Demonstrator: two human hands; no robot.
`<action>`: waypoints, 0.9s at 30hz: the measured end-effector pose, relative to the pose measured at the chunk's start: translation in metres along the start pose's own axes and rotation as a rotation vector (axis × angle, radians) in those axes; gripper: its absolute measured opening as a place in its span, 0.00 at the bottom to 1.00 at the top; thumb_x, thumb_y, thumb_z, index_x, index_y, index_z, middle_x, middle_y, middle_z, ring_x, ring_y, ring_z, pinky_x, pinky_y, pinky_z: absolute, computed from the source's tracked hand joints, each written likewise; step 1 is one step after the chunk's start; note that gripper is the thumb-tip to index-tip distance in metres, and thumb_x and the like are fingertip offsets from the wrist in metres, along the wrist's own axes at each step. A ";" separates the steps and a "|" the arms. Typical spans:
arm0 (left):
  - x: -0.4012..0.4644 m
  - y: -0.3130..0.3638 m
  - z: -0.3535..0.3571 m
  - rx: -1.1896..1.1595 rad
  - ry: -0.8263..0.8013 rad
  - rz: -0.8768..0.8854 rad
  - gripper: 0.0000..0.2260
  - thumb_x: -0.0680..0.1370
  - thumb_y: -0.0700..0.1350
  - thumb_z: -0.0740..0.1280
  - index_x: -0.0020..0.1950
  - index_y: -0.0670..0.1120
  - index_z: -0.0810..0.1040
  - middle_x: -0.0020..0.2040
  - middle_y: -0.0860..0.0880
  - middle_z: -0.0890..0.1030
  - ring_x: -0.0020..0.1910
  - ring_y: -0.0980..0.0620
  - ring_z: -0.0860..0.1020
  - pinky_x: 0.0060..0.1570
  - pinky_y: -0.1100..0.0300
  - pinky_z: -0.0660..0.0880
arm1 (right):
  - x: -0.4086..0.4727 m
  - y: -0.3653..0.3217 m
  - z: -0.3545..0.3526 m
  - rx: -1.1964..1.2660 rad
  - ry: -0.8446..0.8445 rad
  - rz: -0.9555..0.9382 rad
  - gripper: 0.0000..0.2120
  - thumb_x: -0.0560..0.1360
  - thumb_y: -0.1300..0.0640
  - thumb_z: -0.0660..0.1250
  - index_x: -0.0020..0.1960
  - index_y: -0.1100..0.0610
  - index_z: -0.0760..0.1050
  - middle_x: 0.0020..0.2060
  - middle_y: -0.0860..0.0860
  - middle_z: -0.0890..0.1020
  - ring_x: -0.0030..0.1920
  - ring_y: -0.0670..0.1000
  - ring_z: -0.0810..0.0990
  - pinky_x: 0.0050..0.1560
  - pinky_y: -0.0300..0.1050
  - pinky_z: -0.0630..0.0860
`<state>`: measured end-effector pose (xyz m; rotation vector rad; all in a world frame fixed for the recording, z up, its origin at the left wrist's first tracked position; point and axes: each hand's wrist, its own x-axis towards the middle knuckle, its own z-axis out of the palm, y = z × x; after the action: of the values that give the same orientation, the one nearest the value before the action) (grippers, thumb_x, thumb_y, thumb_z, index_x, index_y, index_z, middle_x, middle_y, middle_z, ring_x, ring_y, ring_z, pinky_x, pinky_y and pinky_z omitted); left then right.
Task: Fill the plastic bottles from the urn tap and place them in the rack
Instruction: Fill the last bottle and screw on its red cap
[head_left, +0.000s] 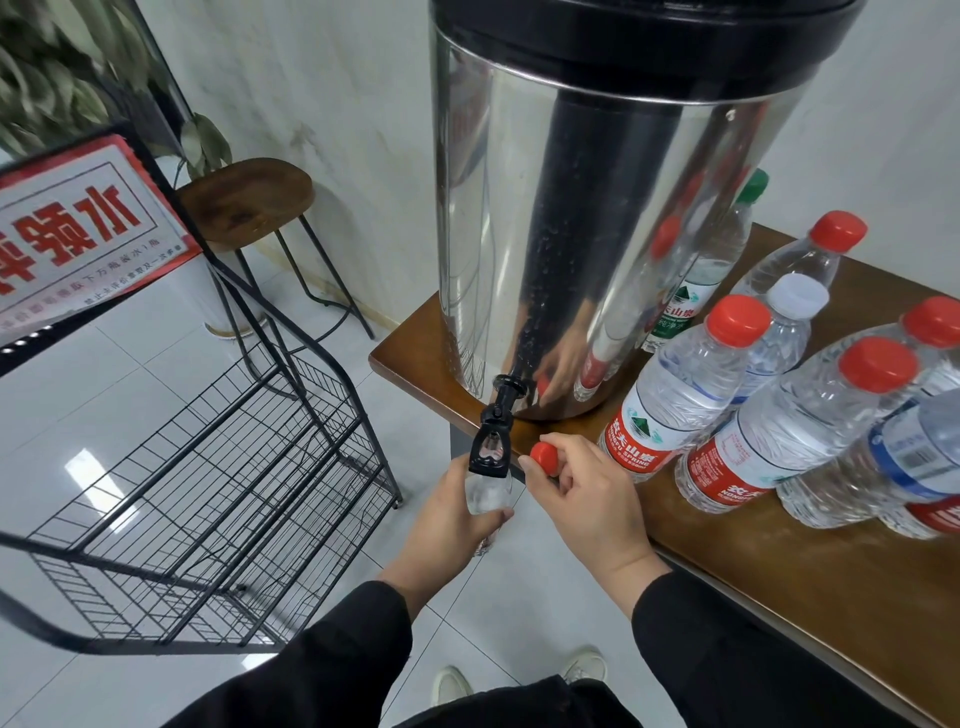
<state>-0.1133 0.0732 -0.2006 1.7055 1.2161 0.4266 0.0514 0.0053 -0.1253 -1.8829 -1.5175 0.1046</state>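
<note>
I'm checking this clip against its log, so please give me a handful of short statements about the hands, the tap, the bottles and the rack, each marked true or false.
1. The left hand holds a clear bottle under the urn's black tap. True.
2. The right hand presses the tap lever down. False: it pinches a red cap beside the tap.
3. The bottle under the tap is uncapped. True.
4. Several filled bottles already lie in the black wire rack. False: no bottles show in the rack.
5. The capped bottles on the wooden table stand to the right of the urn. True.
</note>
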 end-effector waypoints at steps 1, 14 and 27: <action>0.000 0.000 0.000 -0.004 0.003 0.006 0.31 0.75 0.53 0.75 0.75 0.53 0.67 0.66 0.55 0.77 0.63 0.55 0.74 0.57 0.61 0.68 | 0.000 0.000 0.000 -0.001 0.000 0.000 0.19 0.76 0.39 0.66 0.55 0.53 0.80 0.41 0.43 0.81 0.38 0.42 0.74 0.37 0.25 0.69; 0.002 -0.004 0.000 0.016 -0.017 0.016 0.31 0.73 0.59 0.74 0.73 0.58 0.68 0.65 0.58 0.78 0.62 0.58 0.77 0.58 0.59 0.75 | -0.001 -0.002 -0.001 -0.007 0.015 -0.009 0.19 0.76 0.39 0.66 0.54 0.53 0.80 0.41 0.45 0.82 0.37 0.44 0.75 0.37 0.24 0.67; 0.002 -0.005 0.000 -0.039 -0.032 0.030 0.29 0.74 0.55 0.75 0.73 0.58 0.68 0.63 0.58 0.79 0.57 0.61 0.79 0.52 0.70 0.73 | -0.001 -0.001 0.000 -0.010 0.006 0.005 0.17 0.76 0.41 0.68 0.55 0.54 0.80 0.42 0.44 0.81 0.39 0.42 0.74 0.39 0.25 0.67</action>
<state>-0.1149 0.0753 -0.2058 1.6927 1.1538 0.4365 0.0508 0.0046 -0.1250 -1.8928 -1.5124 0.0942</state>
